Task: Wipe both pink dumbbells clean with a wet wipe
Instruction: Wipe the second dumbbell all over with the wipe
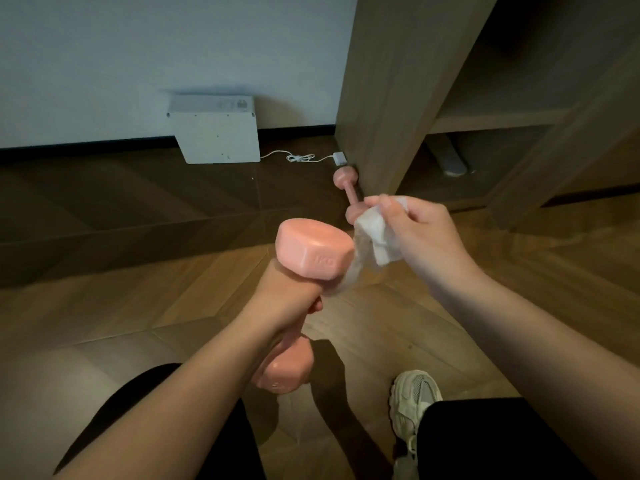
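My left hand (294,289) grips the handle of a pink dumbbell (313,247), held upright in front of me; its upper head faces the camera and its lower head shows below my wrist. My right hand (415,233) pinches a white wet wipe (375,237), which hangs just right of the upper head, its blurred lower edge at or close to that head's side. A second pink dumbbell (346,187) lies on the wooden floor against the foot of a wooden cabinet, partly hidden behind the wipe.
A white box (216,133) stands against the wall, with a white cable and plug (311,157) on the floor beside it. The wooden cabinet (398,98) with open shelves fills the right. My pale sneaker (412,403) and dark-clad legs are at the bottom.
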A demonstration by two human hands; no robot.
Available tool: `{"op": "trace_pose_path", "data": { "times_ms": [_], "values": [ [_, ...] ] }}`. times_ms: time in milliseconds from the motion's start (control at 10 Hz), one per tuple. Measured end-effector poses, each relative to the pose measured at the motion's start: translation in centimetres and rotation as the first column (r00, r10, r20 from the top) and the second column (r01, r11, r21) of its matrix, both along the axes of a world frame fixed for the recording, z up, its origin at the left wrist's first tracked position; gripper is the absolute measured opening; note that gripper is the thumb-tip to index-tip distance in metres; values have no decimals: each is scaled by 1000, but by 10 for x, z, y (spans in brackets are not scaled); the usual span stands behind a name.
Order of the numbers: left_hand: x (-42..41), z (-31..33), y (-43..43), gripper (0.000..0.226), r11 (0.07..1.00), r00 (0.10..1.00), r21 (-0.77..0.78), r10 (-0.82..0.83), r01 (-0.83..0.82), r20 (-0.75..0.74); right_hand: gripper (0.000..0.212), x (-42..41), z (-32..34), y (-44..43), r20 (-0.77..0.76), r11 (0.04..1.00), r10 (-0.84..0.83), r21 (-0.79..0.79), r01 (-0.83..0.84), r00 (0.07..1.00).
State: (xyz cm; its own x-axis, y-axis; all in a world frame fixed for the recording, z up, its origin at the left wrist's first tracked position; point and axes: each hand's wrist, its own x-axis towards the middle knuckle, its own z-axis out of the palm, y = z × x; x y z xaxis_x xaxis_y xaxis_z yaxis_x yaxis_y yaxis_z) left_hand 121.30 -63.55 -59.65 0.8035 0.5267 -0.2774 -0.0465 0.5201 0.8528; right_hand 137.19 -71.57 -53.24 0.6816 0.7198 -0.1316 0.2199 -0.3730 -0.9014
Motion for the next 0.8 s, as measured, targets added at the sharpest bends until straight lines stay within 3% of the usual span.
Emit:
{"op": "trace_pose_path", "data": {
  "times_ms": [100,200,300,400,500,600,700,800],
  "values": [
    [-2,-16,0,29,967,999,-252,47,-42,12,24,7,9,2,-121,986,-162,18,165,979],
    [-1,-11,-3,41,967,969,-145,185,-210,-167,24,7,19,3,-263,976,-163,99,195,951],
    [10,-16,-2,41,878,908,-298,284,-375,-306,23,-14,15,5,-133,978,180,129,-163,975],
    [15,-9,1,44,902,887,-173,328,-396,-325,26,-28,2,8,26,928,367,67,-368,930],
    [11,-12,11,47,954,892,9,282,-299,-352,25,-23,5,9,84,961,240,124,-249,967],
    [8,-12,10,37,964,901,244,198,-107,-386,22,-7,17,9,-204,973,118,220,-72,972],
    [8,-10,8,18,974,917,226,78,13,-390,23,3,28,13,-625,970,122,238,40,771],
    [10,-7,3,16,946,905,292,-4,141,-426,26,5,33,14,-803,981,139,193,33,580]
  ]
}}
